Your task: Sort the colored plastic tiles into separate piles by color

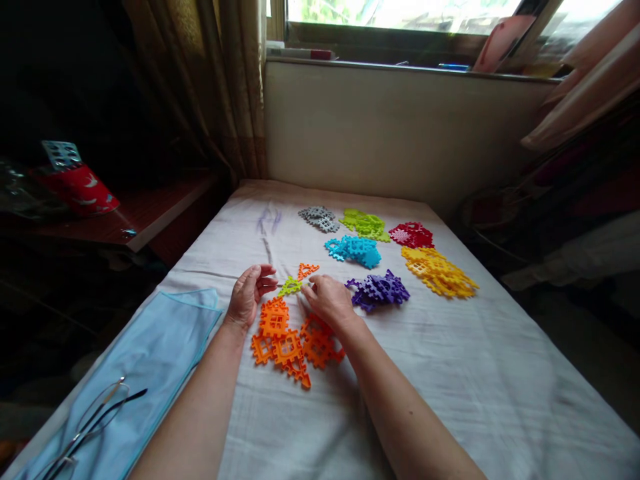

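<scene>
My left hand (250, 293) is open, its fingers loosely bent and apart, just left of a lime-green triangular interlocking tile (290, 287). The closed fingertips of my right hand (327, 298) meet the right edge of that tile. Right behind it lies an orange triangular tile (307, 270). Several orange square and triangular tiles (287, 345) are spread between my forearms, overlapping one another. Part of this orange group (316, 343) is covered by my right hand and wrist. A purple tile pile (379, 291) is just right of my right hand.
Farther back are grey (320, 219), lime-green (364, 224), blue (354, 250), red (411, 235) and yellow (439, 272) tile piles. Eyeglasses (95, 427) rest on a light blue cloth (165, 340) at the left. A red container (83, 190) stands on a side table (165, 207).
</scene>
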The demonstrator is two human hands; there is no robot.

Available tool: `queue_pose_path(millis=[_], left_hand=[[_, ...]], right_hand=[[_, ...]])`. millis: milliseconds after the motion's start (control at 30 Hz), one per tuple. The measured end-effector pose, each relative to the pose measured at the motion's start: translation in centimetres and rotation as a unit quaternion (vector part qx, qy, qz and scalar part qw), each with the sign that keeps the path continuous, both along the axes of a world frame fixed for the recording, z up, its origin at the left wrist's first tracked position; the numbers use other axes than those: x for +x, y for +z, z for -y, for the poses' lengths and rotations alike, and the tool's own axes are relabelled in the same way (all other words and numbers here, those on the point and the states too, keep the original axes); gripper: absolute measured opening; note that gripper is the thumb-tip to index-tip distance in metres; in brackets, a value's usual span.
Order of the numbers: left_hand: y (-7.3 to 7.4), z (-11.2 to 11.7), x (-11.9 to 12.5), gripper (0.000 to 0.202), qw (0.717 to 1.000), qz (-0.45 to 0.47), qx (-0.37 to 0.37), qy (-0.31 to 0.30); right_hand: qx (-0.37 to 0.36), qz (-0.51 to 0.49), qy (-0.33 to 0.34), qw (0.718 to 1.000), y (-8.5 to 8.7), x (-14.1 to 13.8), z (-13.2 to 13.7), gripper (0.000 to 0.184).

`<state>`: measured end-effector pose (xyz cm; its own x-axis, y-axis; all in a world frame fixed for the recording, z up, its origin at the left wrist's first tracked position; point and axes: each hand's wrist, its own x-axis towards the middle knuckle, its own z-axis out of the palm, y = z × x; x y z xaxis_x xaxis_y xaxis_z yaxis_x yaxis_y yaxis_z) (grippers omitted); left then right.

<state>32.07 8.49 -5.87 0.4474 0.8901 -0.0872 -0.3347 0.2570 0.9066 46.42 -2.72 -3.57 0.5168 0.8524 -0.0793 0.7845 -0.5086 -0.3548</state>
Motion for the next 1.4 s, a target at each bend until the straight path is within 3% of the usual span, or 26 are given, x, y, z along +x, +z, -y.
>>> queue_pose_path(millis=[200,300,400,567,667,800,933,1100,1233,1400], left_hand=[[0.1,0.1,-0.1,0.045,1.0,-0.007,0.008,-0.002],[0.1,0.1,-0.1,0.046,1.0,-0.008,0.007,-0.001],[0.1,0.1,-0.1,0.048,1.0,-0.006,-0.003,0.003],[0.2,0.1,-0.1,0.048,1.0,-0.006,-0.009,0.005],[0.3,0.1,-0.1,0.047,1.0,-0.011,-0.007,0.006],[0.4,0.2,-0.1,0.046,1.0,-0.017,-0.002,0.004],[0.2,0.1,-0.1,0.046,1.0,-0.016,0.0,0.002],[0.0,0.1,0.0,0.045,1.0,-0.012,0.008,-0.002],[-0.1,0.1,-0.1,0.043,1.0,-0.013,0.019,-0.007],[-0.3,-0.1,0.0,0.042,0.999,-0.022,0.037,-0.01]], right_hand=[[-0.005,-0.062,-0.014,0.998,0.2,0.4,-1.3,0.019],[0.027,-0.124,0.003,0.992,1.2,2.2,-1.1,0.022],[0.075,-0.136,-0.024,0.988,3.1,6.0,-1.3,0.023],[0.1,-0.059,-0.139,0.983,5.8,14.6,-3.0,0.02],[0.137,-0.116,-0.226,0.957,6.0,18.5,-4.2,0.021],[0.15,-0.146,-0.263,0.942,5.4,20.8,-4.8,0.033],[0.156,-0.159,-0.229,0.947,4.7,19.4,-4.2,0.033],[0.132,-0.19,-0.104,0.967,2.2,12.9,-3.1,0.024],[0.073,-0.065,0.067,0.993,-0.4,7.3,-2.7,0.035],[0.038,0.044,0.14,0.988,-1.5,3.6,-2.7,0.044]])
